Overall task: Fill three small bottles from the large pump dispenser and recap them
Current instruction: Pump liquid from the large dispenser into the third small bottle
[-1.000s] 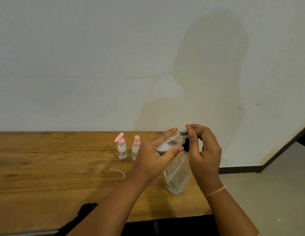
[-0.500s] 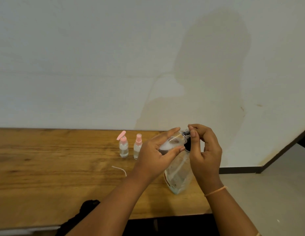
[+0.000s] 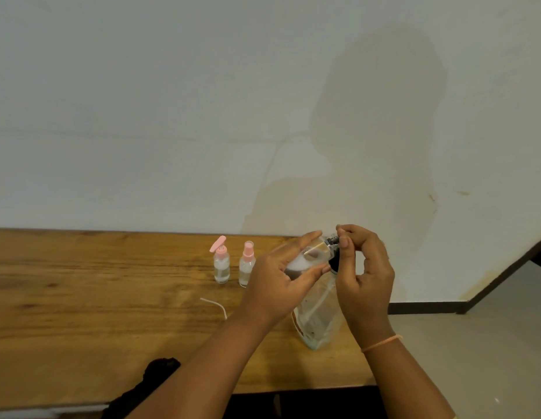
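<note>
Left hand (image 3: 281, 276) grips the tilted small bottle (image 3: 313, 256); right hand (image 3: 364, 267) pinches its top end.

Bare forearms; a thin orange band (image 3: 381, 343), perhaps thread or rubber, circles the wrist below the right hand (image 3: 365, 276).

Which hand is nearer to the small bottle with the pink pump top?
Left. The left hand is to the right of that bottle, not touching it; the right hand is farther right still.
</note>
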